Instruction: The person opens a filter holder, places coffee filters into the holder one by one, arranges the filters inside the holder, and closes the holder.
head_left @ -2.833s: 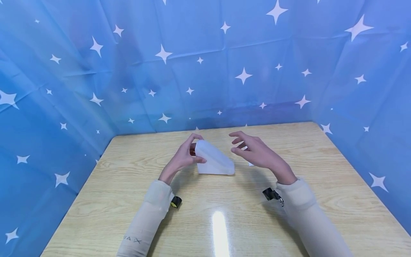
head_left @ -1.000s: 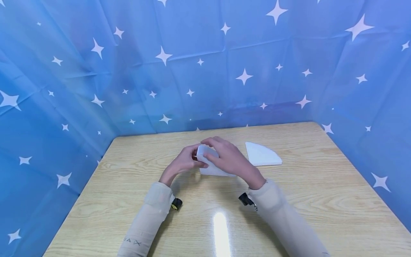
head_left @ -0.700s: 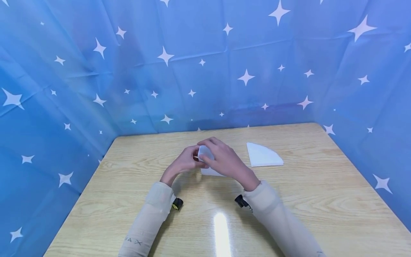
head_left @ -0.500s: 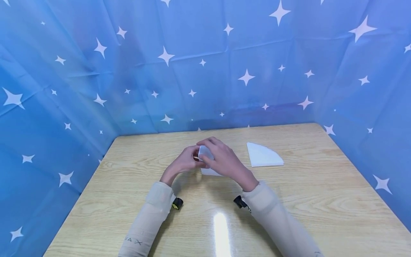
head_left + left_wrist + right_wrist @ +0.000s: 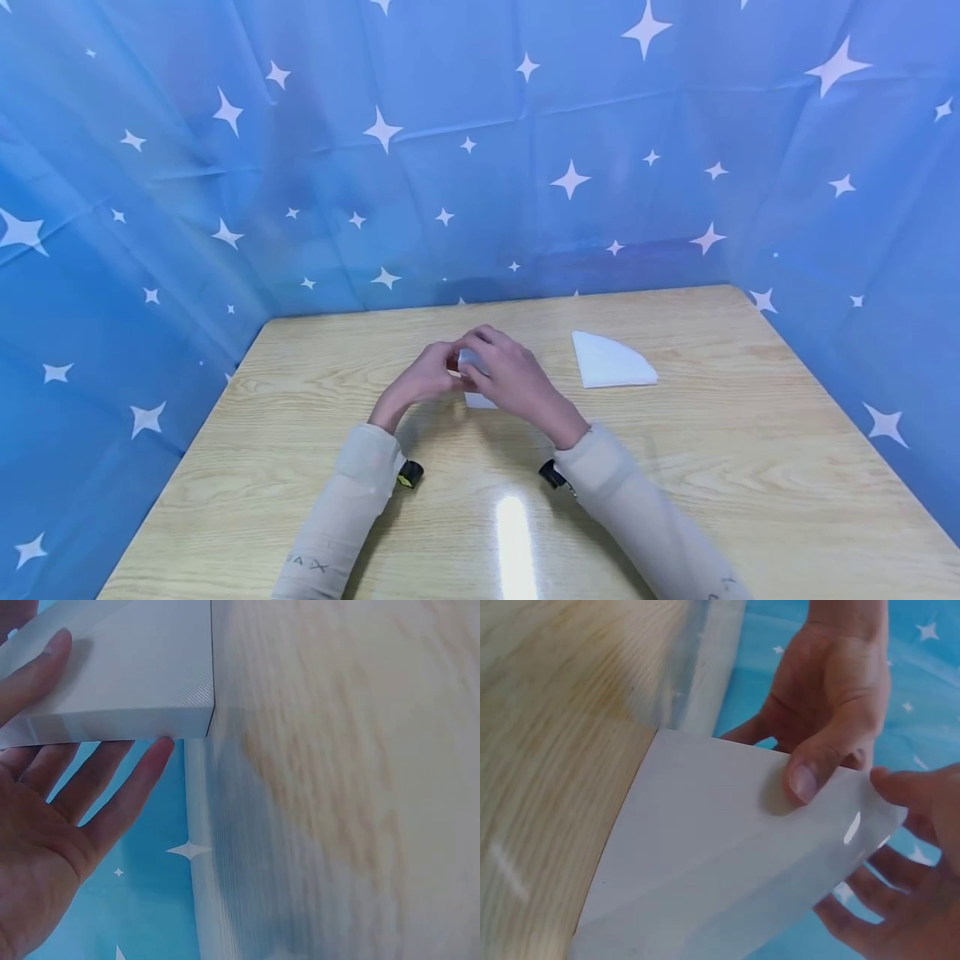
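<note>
A white quarter-round piece with a flat face and narrow side walls [image 5: 697, 810] stands upright on the wooden table, most of it behind my right hand in the head view. My left hand [image 5: 429, 375] grips its left side; the right wrist view shows the left thumb flat on the face. My right hand [image 5: 516, 379] holds the top corner, its thumb [image 5: 900, 786] on the face and its fingers [image 5: 877, 889] along the curved edge. In the left wrist view, the left fingers [image 5: 135, 784] lie under the side wall.
A second white quarter-round piece [image 5: 613, 362] lies flat on the table to the right of my hands. The wooden table [image 5: 712, 467] reaches back to a blue star-patterned cloth [image 5: 480, 150], which also hangs along both sides.
My right hand has moved left from beside the standing piece to its top corner and now holds it. This uncovers the second piece. The left hand stays on its side.
</note>
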Available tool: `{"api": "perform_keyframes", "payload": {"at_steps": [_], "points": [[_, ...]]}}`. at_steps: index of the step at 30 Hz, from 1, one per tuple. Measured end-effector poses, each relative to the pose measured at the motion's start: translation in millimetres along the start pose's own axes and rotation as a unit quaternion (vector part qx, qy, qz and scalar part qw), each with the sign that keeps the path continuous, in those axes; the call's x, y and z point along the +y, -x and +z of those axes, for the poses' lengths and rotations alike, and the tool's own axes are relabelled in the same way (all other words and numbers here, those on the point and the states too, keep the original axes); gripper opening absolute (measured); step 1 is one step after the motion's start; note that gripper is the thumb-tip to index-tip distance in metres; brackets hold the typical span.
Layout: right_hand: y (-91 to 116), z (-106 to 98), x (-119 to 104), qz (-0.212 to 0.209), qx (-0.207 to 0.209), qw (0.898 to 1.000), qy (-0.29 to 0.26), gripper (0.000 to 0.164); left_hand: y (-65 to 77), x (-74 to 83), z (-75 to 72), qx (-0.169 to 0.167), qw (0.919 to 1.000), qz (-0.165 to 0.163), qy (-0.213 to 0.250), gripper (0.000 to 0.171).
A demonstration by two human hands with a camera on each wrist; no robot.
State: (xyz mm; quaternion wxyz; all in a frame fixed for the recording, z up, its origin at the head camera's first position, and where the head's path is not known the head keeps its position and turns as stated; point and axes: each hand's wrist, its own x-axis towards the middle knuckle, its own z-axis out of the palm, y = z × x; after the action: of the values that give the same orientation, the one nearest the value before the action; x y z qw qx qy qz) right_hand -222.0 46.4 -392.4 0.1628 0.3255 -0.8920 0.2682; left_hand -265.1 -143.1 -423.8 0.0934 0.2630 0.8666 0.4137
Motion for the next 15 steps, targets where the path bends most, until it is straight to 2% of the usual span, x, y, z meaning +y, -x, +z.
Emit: {"api": "perform_keyframes", "payload": {"at_steps": [5,15], "points": [[1.1,2.1,0.3,-0.003,0.005,1.0,0.008,0.021,0.8,-1.4,1.1,-0.007,1.0,0.002,0.001,0.023],[0.3,1.7,0.5,-0.002,0.005,1.0,-0.008,0.019,-1.2,-0.6,1.4,-0.012,0.9999,-0.006,-0.003,0.012]]}}
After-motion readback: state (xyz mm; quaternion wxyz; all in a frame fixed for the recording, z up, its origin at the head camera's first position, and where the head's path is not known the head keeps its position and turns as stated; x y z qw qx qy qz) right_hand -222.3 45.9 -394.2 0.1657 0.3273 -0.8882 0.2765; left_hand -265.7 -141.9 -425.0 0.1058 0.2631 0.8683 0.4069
